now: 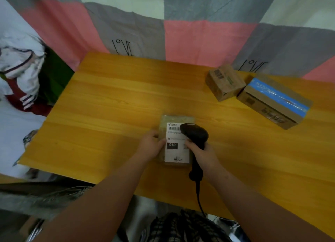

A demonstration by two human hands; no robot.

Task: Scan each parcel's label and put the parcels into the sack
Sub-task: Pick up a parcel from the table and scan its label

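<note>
A small brown parcel (175,119) with a white label (176,152) marked 010 lies on the wooden table (108,115) in front of me. My left hand (151,144) holds its left edge, thumb on the label. My right hand (204,155) grips a black barcode scanner (194,134) whose head hangs over the label's barcode at the upper right. The scanner's cable (199,196) drops off the table's near edge. Two more cardboard parcels sit at the far right: a small one (224,82) and a longer one with blue tape (273,103).
A patchwork cloth of pink, grey and white (181,33) hangs behind the table. At the left lies a white and red garment (21,75). A greyish woven fabric, perhaps the sack (41,196), lies below the table's near left corner.
</note>
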